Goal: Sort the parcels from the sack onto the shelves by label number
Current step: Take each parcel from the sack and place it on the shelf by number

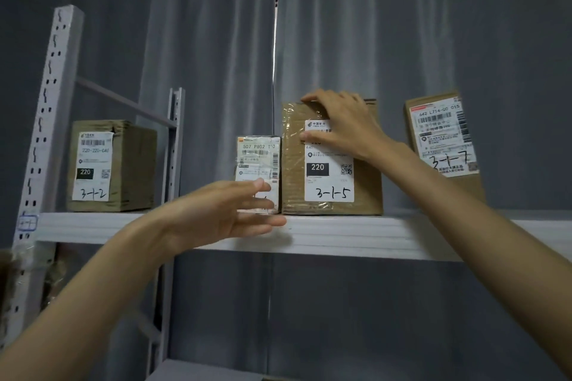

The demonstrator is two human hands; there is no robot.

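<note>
Several parcels stand on a white shelf (pixel 356 235). A brown box marked 3-1-5 (pixel 329 192) stands in the middle; my right hand (pixel 343 125) rests on its top front edge, thumb against its label. Touching its left side is a small white-labelled parcel (pixel 257 158); my left hand (pixel 229 213) is in front of its lower part with straight fingers, hiding its handwritten number. A box marked 3-1-2 (pixel 110 165) stands at the left. At the right stands a box marked 3-1-7 (pixel 442 139), partly behind my right forearm.
A white perforated upright (pixel 46 120) stands at the shelf's left end, and a second upright (pixel 175 139) behind it. Grey curtains hang behind the shelf. Another shelf edge (pixel 198 371) shows below. Bare shelf lies between the 3-1-2 box and the small parcel.
</note>
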